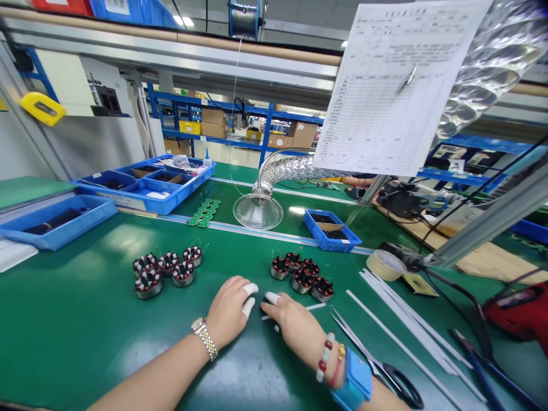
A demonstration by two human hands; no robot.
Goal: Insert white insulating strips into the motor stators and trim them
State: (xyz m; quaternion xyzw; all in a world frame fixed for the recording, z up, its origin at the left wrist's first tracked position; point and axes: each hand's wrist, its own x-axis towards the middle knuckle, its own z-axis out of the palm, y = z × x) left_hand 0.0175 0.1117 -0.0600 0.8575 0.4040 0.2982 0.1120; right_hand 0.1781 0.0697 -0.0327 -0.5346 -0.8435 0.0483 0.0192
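The left hand's [231, 313] fingers are parted, nothing between. The right hand [294, 323] covers part of a white strip [317, 306] on the desk [85, 325]; any pinch unclear. Handling the strip likely calls for precise fingertips.

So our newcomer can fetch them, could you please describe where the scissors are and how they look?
On the green bench, find the person's right hand. Right of it, beside the long white strips, lie the scissors. Their black loop handles set them apart from the blue-handled pliers farther right.
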